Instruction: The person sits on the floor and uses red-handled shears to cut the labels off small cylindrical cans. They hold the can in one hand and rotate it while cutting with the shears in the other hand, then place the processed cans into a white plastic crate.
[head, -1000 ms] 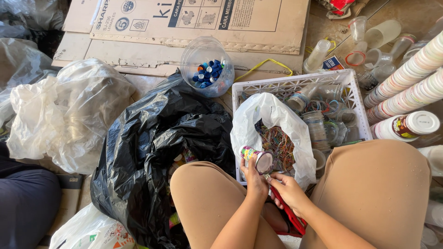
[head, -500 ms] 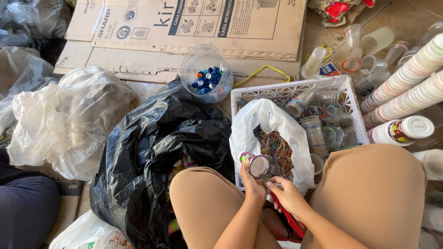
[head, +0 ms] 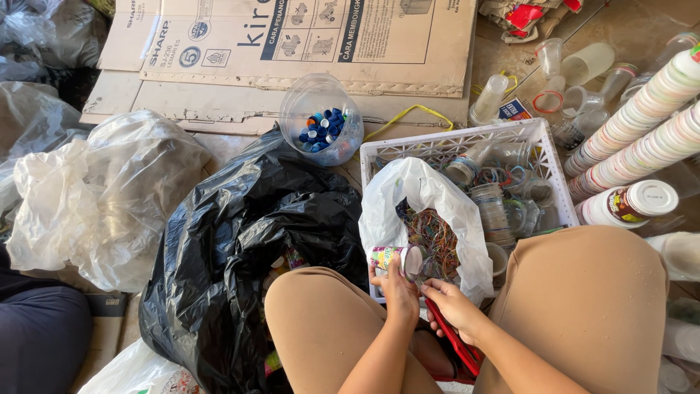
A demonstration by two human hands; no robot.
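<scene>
One printed cup (head: 394, 257) in left hand (head: 399, 293), right hand (head: 453, 308) beside.

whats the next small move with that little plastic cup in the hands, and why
Probably pull the rim strip off the small printed plastic cup: the left hand holds it on its side over the white plastic bag of similar strips, and the right hand pinches at its mouth.

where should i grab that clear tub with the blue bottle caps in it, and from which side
Probably by the rim of the clear tub, coming from above. It stands open-mouthed on the cardboard, its wall looks wide and rounded for one hand, and the black bag crowds its near side. The caps lie loose, so keep it level. The left hand now holds a small cup.
</scene>
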